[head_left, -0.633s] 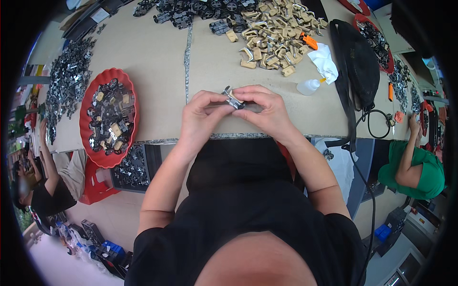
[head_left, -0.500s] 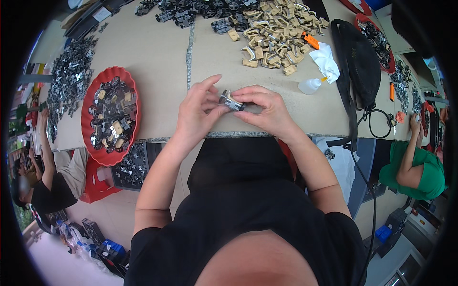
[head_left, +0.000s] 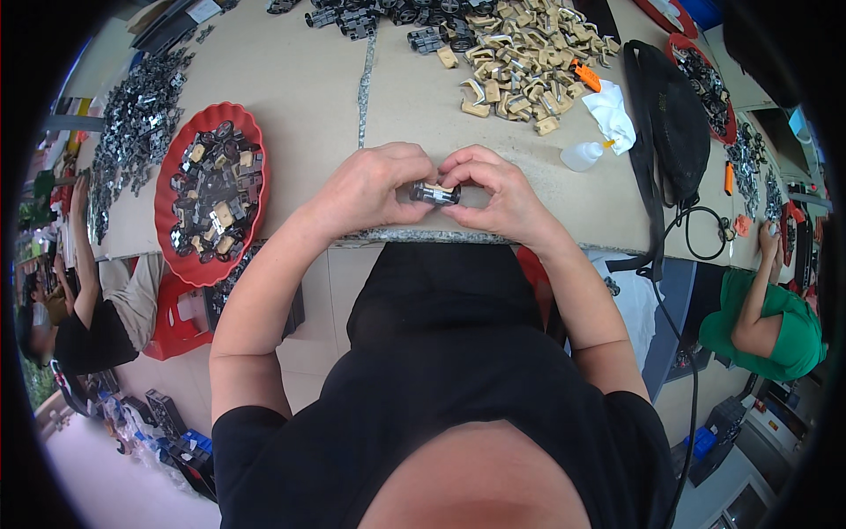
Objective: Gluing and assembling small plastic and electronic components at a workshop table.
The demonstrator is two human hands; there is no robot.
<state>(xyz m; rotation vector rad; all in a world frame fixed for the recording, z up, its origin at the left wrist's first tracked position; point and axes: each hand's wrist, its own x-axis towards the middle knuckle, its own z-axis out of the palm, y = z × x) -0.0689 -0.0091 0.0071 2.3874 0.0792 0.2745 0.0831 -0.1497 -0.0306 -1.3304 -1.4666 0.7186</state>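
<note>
Between my two hands, close to the table's front edge, is a small black-and-silver wheeled part [head_left: 434, 193] with a bit of tan at its upper side. My left hand [head_left: 374, 187] is closed on its left end, thumb below and bent fingers above. The fingertips and thumb of my right hand [head_left: 504, 196] pinch its right end. Fingers hide both ends of the part. Beyond my hands lies a heap of tan clip-shaped pieces [head_left: 520, 66] with silvery strips. Similar black wheeled parts [head_left: 357, 22] are piled at the far edge of view.
Left of my hands stands a red scalloped tray [head_left: 161, 212] of mixed parts. Silvery pieces [head_left: 141, 119] spread farther left. On the right lie a white squeeze bottle [head_left: 582, 157], a white tissue [head_left: 612, 115], an orange tool [head_left: 586, 76] and a black bag [head_left: 674, 132]. Co-workers sit at both sides.
My left hand has come in from looser, raised fingers to a close grip on the wheeled part. The part has turned nearly level. The view has shifted slightly.
</note>
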